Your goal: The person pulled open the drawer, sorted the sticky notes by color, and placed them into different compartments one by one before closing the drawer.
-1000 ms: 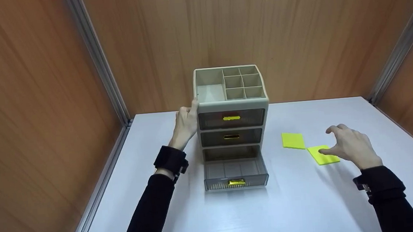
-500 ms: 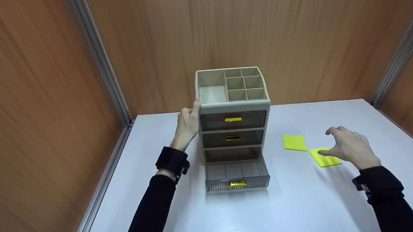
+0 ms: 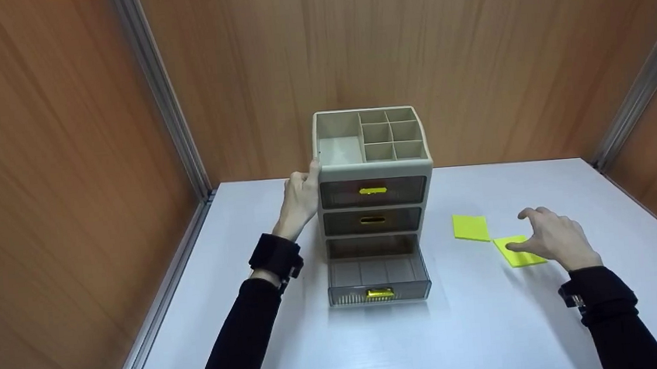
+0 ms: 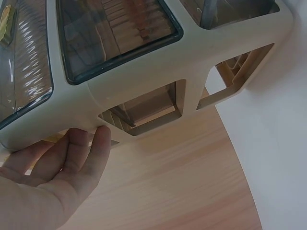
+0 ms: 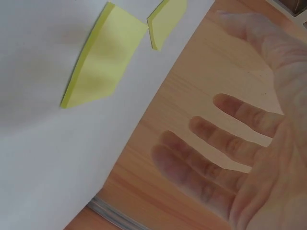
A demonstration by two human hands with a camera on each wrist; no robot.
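Wood-panelled booth, white table point(image 3: 492, 324).
Item 1: our left hand point(image 3: 300, 197), fingers straight, braces drawer unit point(image 3: 374, 204) at upper left corner; bottom drawer point(image 3: 378, 277) pulled out, right of that grip.
Item 2: our right hand point(image 3: 550, 238), open, spread, holding nothing, hovers over near yellow pad point(image 3: 518, 250); second pad point(image 3: 470, 227) just left.
Risk: thin pad lies flat; we judge fingertips may skid it instead of lifting. Light unit may shift if brace slips.
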